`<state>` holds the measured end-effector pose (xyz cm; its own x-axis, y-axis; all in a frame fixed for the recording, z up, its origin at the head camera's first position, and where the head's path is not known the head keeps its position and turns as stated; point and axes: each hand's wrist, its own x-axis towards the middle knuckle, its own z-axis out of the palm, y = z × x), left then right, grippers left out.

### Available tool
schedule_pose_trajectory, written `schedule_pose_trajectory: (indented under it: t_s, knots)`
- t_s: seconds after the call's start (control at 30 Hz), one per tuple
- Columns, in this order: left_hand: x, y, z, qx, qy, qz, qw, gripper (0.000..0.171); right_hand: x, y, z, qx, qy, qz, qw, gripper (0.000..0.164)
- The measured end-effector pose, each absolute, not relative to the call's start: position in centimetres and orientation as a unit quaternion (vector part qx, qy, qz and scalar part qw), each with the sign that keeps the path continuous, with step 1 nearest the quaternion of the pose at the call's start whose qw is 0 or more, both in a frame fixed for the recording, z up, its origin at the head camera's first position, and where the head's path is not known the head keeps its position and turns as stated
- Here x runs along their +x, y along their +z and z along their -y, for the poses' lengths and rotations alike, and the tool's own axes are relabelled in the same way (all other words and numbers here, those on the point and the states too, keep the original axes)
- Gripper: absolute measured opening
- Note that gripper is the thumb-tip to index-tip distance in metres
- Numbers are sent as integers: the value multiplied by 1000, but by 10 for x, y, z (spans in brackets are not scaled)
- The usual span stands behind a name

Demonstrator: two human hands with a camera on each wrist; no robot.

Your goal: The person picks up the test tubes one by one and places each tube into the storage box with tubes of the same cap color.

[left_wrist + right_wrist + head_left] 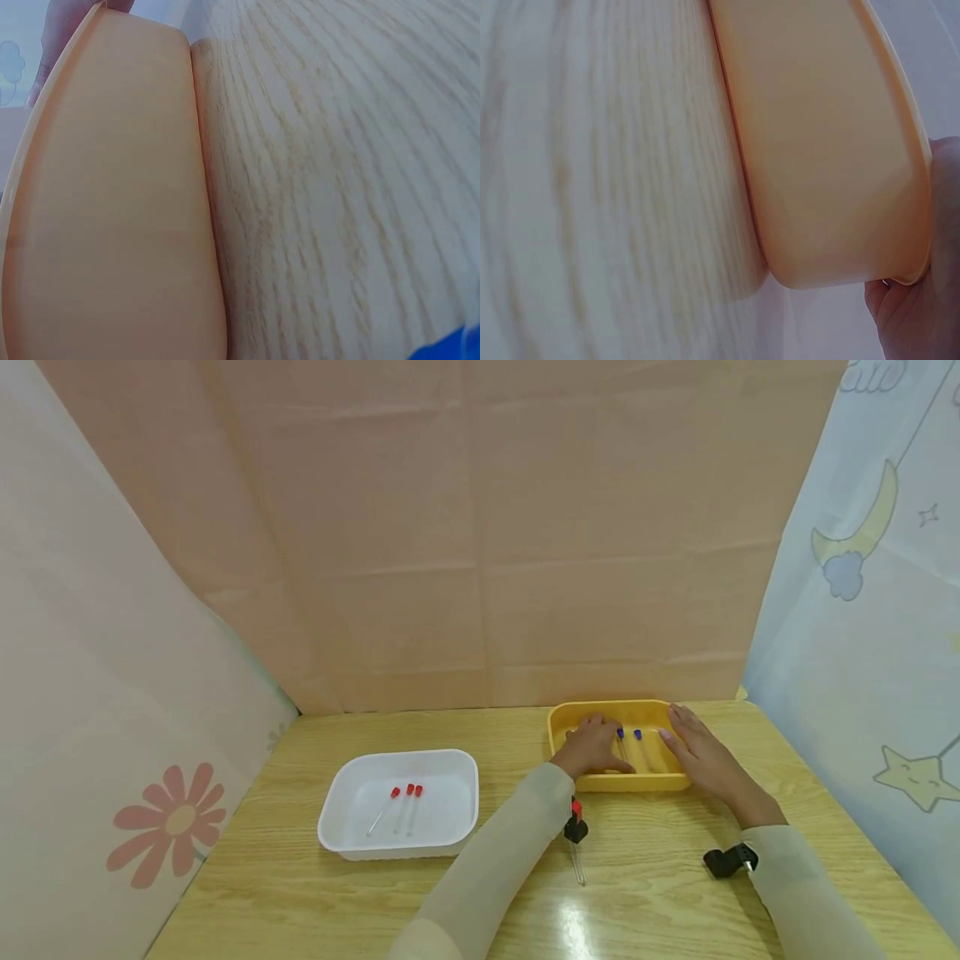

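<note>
In the head view my left hand (pixel 592 747) reaches over the near rim into a yellow tray (pixel 615 783), its fingers and thumb spread apart. Beside its fingertips lie two thin clear tubes with blue caps: one blue-capped tube (pixel 621 735) close to the fingers, another blue-capped tube (pixel 638 737) to its right. My right hand (pixel 705 758) holds the tray's right end, thumb on the inner side and fingers along the rim. The right wrist view shows that hand (pixel 922 322) at the corner of the tray (pixel 825 172). The left palm hides the tray's left part.
Left on the wooden table (pixel 255 893) stands a white tray (pixel 352 843) with three red-capped tubes (pixel 409 791). Another red-capped tube (pixel 578 868) lies in front of the yellow tray, partly behind the black left wrist camera (pixel 576 829). A brown covering (pixel 390 543) rises behind the table.
</note>
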<state>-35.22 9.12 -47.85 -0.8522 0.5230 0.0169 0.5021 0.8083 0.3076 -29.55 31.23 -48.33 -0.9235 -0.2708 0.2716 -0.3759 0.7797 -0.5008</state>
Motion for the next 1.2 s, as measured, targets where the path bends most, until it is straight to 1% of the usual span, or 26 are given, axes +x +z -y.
schedule_pose_trajectory:
  t_s: [1.2]
  knots:
    - [-352,-480,-93,273,134,-952,22,79,-295,-483,-313,177,284,937,99,67]
